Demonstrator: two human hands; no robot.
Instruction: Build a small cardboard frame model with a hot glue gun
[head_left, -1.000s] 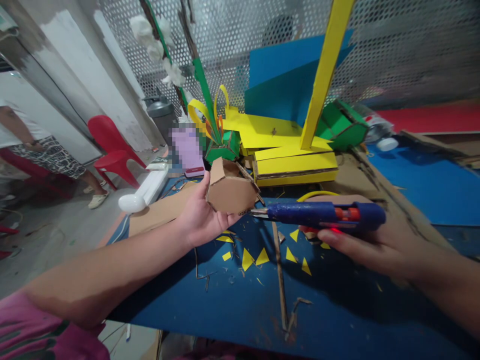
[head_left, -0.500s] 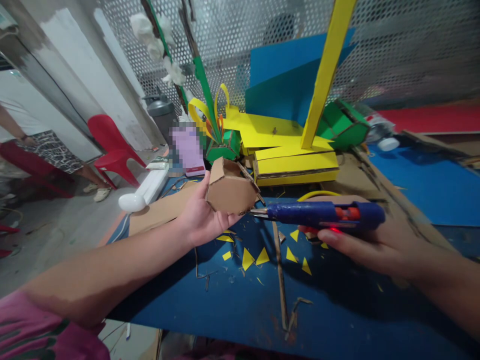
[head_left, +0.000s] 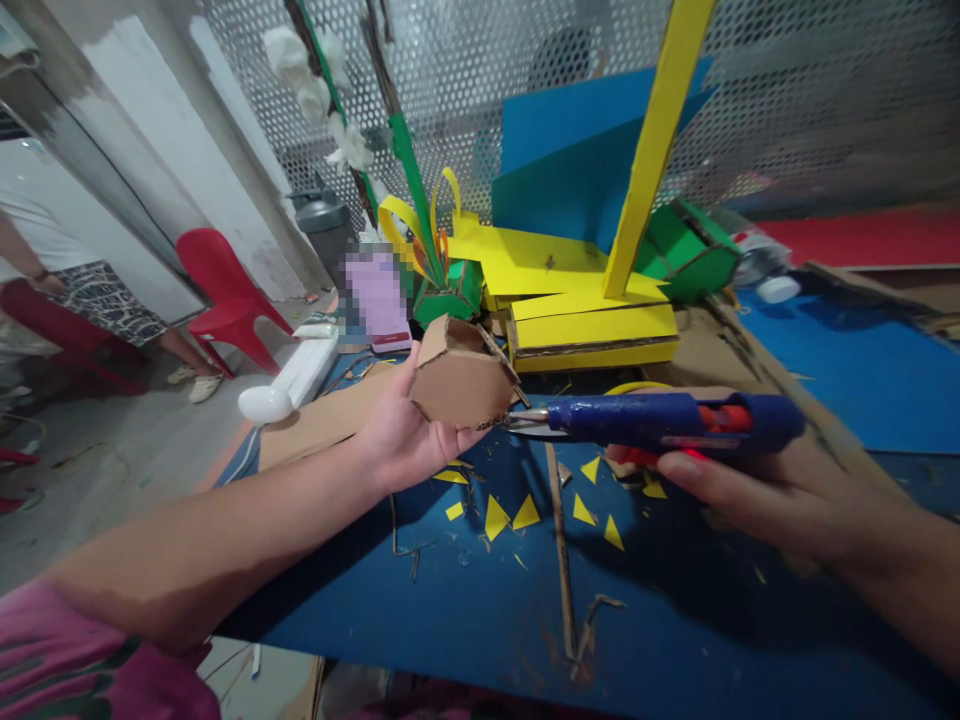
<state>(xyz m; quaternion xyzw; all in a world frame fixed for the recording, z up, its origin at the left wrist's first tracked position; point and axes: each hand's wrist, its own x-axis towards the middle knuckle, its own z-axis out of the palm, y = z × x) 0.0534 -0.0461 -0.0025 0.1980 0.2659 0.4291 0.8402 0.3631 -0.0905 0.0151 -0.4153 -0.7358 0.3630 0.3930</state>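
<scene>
My left hand [head_left: 401, 435] holds a small brown cardboard box [head_left: 459, 378] with several flat sides, its open end tilted up and away. My right hand [head_left: 757, 495] grips a blue glue gun [head_left: 660, 422] with a red trigger part, held level. The gun's metal nozzle points left and sits right at the box's lower right edge. Both are held above a blue table top [head_left: 480, 610] strewn with small yellow triangles [head_left: 510, 515] and thin cardboard strips [head_left: 559, 545].
Behind the box lie stacked yellow boards [head_left: 592, 325], an upright yellow strip [head_left: 652, 150], green card pieces [head_left: 686, 250] and a blue board [head_left: 577, 160] against a perforated metal screen. A white tube [head_left: 289, 385] lies at the table's left edge. A red chair [head_left: 225, 300] and another person [head_left: 90, 300] are at left.
The glue gun has shifted slightly to the right and tilted a little, its nozzle staying at the box's lower edge. My left hand and the box have held still.
</scene>
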